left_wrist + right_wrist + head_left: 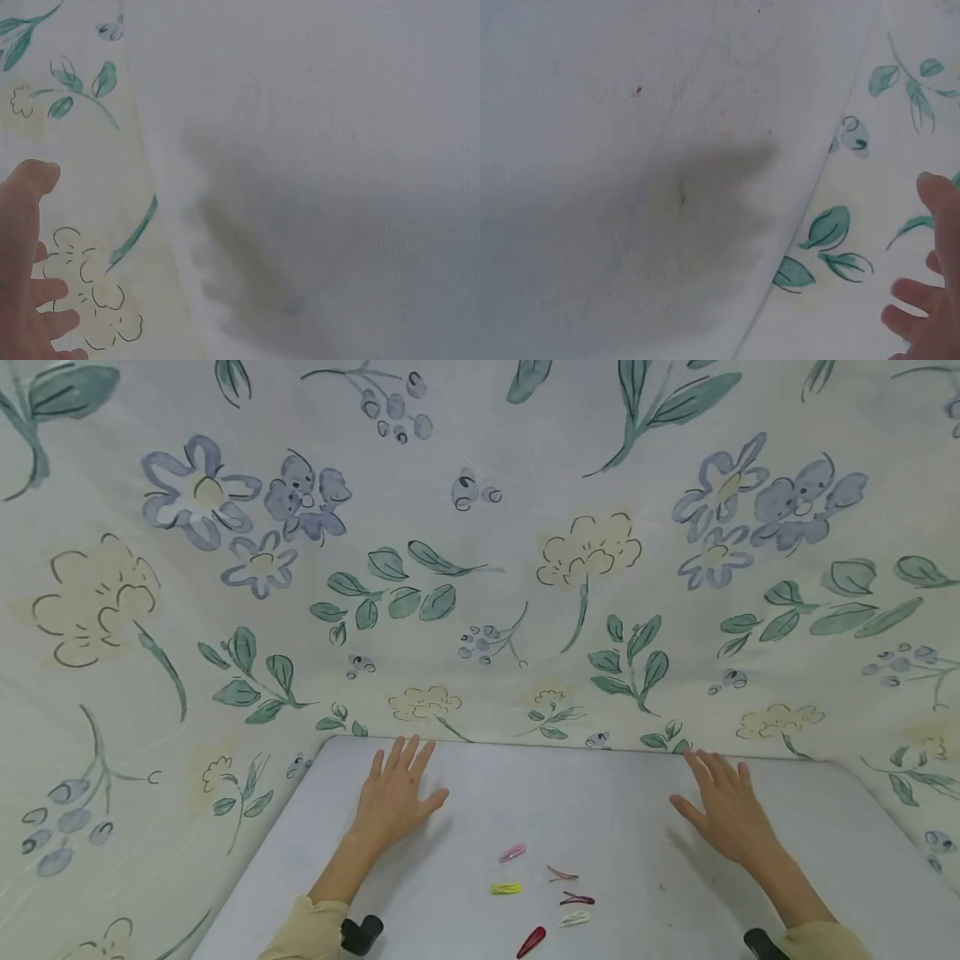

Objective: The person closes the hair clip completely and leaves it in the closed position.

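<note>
My left hand (392, 800) is held over the far left part of the white table, fingers spread and straight, holding nothing. Over the far right part, my right hand (723, 810) is spread in the same way and holds nothing. Between them, closer to me, lie several small hair clips: a pink clip (513, 853), a yellow clip (506, 888), a light brown clip (562, 874), a dark red clip (577, 899), a white clip (575, 918) and a red clip (531, 942). Both hands are apart from the clips. The wrist views show each hand's fingers and a shadow on the tabletop.
The white tabletop (585, 810) ends at a far edge just beyond my fingertips. Behind it and at both sides hangs a floral cloth (510, 610). Dark devices sit at my left wrist (363, 935) and right wrist (763, 945).
</note>
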Tool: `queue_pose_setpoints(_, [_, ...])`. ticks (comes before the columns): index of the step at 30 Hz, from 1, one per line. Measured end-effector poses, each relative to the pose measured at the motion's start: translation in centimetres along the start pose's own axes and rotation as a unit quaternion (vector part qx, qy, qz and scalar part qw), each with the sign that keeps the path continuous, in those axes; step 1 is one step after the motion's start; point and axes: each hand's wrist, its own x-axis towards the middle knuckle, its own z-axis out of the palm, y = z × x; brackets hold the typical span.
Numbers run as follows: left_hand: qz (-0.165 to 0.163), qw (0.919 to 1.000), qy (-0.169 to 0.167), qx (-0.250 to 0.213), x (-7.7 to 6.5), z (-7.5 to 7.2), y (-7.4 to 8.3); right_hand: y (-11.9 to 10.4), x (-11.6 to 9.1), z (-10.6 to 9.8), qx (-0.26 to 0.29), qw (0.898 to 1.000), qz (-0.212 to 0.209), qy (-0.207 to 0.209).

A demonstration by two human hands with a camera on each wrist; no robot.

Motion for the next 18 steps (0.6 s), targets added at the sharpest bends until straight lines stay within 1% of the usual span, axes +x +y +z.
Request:
queue_pose_setpoints(6, [0.003, 0.9995, 0.011, -0.029, -0.1, -0.4, 0.2, -0.4, 0.4, 0.0, 0.005, 1.0, 0.006, -0.018])
queue_pose_setpoints(12, [-0.005, 0.9982, 0.009, -0.059, -0.5, -0.6, 0.5, -1.1, 1.0, 0.1, 0.033, 0.998, 0.003, -0.048])
queue_pose_setpoints(18, [0.003, 0.9977, 0.009, -0.068, -0.7, -0.6, 0.7, -2.2, 1.1, 0.5, 0.052, 0.997, -0.008, -0.05])
